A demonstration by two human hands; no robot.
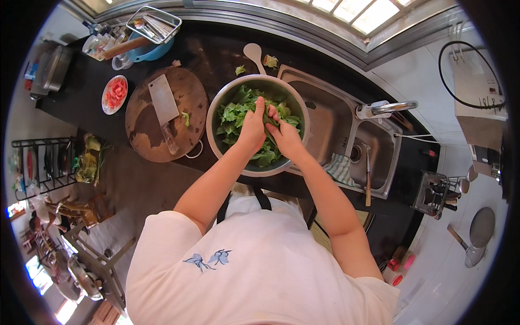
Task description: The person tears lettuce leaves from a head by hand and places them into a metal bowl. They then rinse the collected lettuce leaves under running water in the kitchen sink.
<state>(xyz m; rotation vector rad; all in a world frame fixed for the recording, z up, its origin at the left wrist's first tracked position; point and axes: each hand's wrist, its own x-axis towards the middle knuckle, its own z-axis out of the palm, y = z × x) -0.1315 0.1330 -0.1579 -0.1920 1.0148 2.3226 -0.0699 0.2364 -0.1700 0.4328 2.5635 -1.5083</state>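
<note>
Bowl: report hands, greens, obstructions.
Left hand and right hand together over bowl, gripping greens. More greens inside. Nothing seen blocking; cleaver aside on board.

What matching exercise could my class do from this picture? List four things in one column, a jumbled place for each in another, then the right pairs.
Things
1. Leafy greens
2. Cleaver
3. Red cut pieces
4. Striped cloth

Places
A. On the round wooden board
B. At the double sink
C. In the large metal bowl
D. In the small white dish

Pairs: 1-C, 2-A, 3-D, 4-B
</note>
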